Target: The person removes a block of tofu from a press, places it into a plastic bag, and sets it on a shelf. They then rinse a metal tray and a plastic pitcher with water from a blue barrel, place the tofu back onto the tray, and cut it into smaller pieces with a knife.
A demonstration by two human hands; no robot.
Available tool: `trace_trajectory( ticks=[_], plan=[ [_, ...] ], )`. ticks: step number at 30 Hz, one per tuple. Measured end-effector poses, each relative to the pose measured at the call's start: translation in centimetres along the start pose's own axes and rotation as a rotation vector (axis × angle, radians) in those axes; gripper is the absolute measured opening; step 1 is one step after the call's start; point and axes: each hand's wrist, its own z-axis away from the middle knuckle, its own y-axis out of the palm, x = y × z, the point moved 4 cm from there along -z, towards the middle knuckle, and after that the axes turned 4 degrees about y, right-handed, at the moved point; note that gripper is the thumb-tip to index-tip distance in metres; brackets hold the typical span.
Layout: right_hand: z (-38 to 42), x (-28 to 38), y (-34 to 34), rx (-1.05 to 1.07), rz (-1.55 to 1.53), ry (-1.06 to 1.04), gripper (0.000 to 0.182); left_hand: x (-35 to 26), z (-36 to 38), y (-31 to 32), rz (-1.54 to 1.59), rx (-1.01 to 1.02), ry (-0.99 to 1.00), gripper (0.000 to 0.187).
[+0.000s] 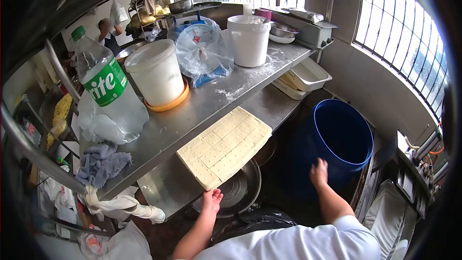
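Observation:
A cream-coloured rectangular slab (226,145), marked with grid lines and small dimples, lies just below the worktop edge and juts out over the lower shelf (163,185). My left hand (211,201) is at its near corner, palm up, fingers loosely bent and apart. The fingertips look to be touching the slab's edge; I cannot see a firm grip. Off to the right, my right hand (318,173) has its fingers apart with nothing in them. It is nearest to the tall blue barrel (308,137). Beneath the slab sits a large round metal pan (255,185).
On the steel worktop (211,98) stand a Sprite bottle (103,84), two white buckets (156,74) and a plastic-wrapped scale (202,50). A grey cloth (102,163) lies at its left end. White trays (308,74) rest beneath. A person (110,36) stands far left.

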Motion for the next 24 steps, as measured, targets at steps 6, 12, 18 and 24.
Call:
trace_trajectory(
  ticks=[6, 12, 18, 24],
  plan=[
    [-10.9, 11.4, 17.4, 0.483, -0.792, 0.600, 0.064, -1.3, 2.5, -1.4, -0.053, -0.017, 0.112, 0.013],
    [-8.3, 17.6, 24.4, 0.532, -1.057, 0.860, 0.071, -0.8, 6.1, -5.2, -0.003, -0.060, 0.146, 0.015],
    [-2.8, 18.7, 23.1, 0.517, -0.712, 0.582, 0.058, 0.2, 6.8, -11.3, 0.160, -0.307, 0.202, 0.026],
    [-4.0, 17.9, 24.0, 0.918, -0.758, 0.360, 0.061, -1.8, 6.9, -13.5, 0.183, -0.371, 0.347, 0.027]
  ],
)
